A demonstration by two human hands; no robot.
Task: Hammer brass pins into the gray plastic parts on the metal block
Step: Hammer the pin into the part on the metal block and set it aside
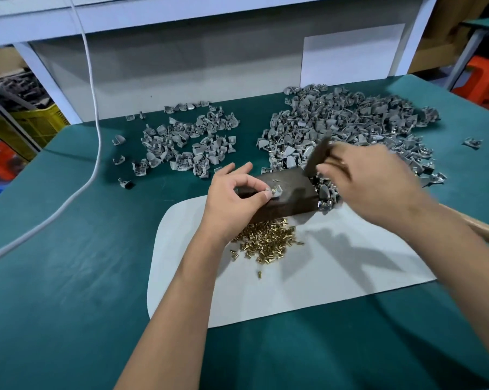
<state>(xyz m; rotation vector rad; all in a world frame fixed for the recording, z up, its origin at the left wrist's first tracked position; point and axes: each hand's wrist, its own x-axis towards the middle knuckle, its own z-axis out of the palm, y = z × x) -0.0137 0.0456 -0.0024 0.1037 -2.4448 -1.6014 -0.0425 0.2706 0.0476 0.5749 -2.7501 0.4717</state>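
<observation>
Hammering pins on a block (282, 192) at a green table (69, 305).
Both forearms reaching forward over a white mat (336, 277); right hand (370, 184), blurred, clenched on a hammer (318, 156) raised above the block; left hand (235, 198) pinching a gray part (275, 191) on the block top, other fingers loosely spread. Two heaps of gray parts (350, 122) behind; pins (266, 240) just before the block.

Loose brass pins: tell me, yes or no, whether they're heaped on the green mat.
No, the loose brass pins lie on the white sheet.
</observation>
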